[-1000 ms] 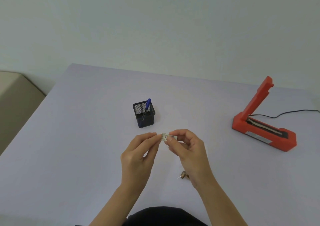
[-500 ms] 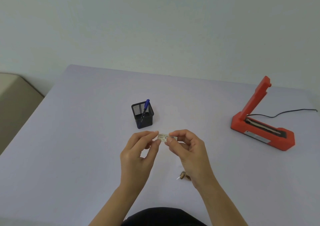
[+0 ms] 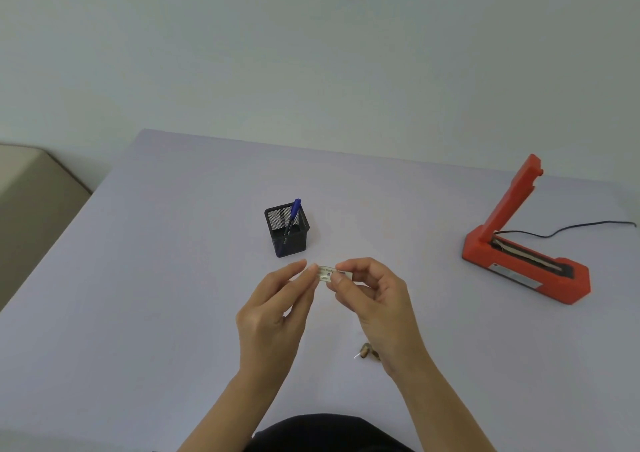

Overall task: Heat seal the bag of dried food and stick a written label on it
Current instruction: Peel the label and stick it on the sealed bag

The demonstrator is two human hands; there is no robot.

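Lilac-grey covers the bench (image 3: 138, 313), and above its middle both hands hold a small pale label (image 3: 329, 273) with faint print on it, lifted clear of the surface. The left hand (image 3: 273, 316) takes the label's left end in a pinch between thumb and forefinger, its other fingers lying loosely behind; that grip is pressed onto the label. The right hand (image 3: 377, 299) pinches the right end between thumb and forefinger as well, with the remaining fingers curled in toward the palm. The label runs roughly level between the two grips, just in front of a black mesh pen holder (image 3: 278, 240) that stands upright on the bench with a blue pen (image 3: 295, 209) leaning inside it. Well apart to the right sits an orange-red heat sealer (image 3: 519, 268), its arm raised at a steep angle so the sealing strip is exposed, and a thin black cable (image 3: 571, 226) trails from it toward the right edge. Lying on the bench just beside the right wrist is a small brownish object (image 3: 366, 352) with a white tip, partly hidden by the wrist and too small to tell what it is. A beige surface (image 3: 31, 209) shows past the bench's left edge.
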